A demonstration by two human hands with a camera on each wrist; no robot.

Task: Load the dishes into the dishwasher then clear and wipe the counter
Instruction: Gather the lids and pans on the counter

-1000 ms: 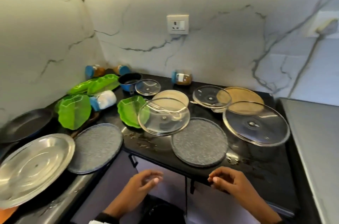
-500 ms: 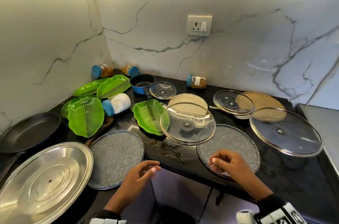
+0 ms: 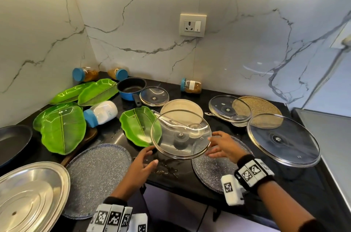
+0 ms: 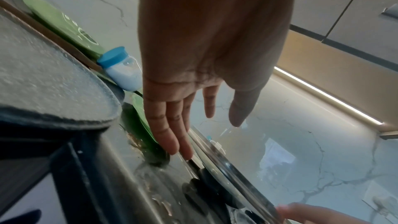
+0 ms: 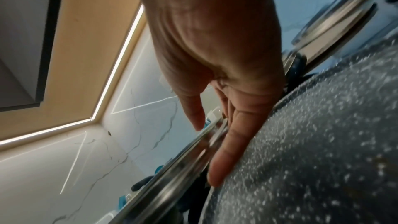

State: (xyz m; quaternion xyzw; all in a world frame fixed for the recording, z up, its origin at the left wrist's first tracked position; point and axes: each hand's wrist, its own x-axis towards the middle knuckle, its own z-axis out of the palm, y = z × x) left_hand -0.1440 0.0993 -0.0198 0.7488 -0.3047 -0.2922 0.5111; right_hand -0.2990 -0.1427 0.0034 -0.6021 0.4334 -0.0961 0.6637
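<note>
Head view: both hands reached to a round glass lid with a steel rim [image 3: 181,135] near the front edge of the black counter [image 3: 303,180]. Left hand [image 3: 141,163] was spread, fingers straight, fingertips at the lid's near-left rim; left wrist view showed fingertips [image 4: 185,152] at the rim, contact uncertain, nothing gripped. Right hand [image 3: 223,146] lay at the lid's right rim, fingers loosely extended. Right wrist view: thumb above the steel rim, fingers [image 5: 224,157] under it, not clamped tight; firm grip could not be confirmed.

Lid sat tilted, overlapping a green leaf-shaped plate [image 3: 139,126] on its left, a beige round plate [image 3: 182,107] behind it, and a grey speckled round plate [image 3: 212,171] at the front edge beneath the right hand. A second grey speckled plate [image 3: 96,176] lay at the front edge left of the left hand, beside a large steel platter [image 3: 30,197] at the front-left corner. A large glass lid [image 3: 284,139] rested near the right edge. Crumbs [image 3: 165,169] were scattered on the counter between the two speckled plates.
</note>
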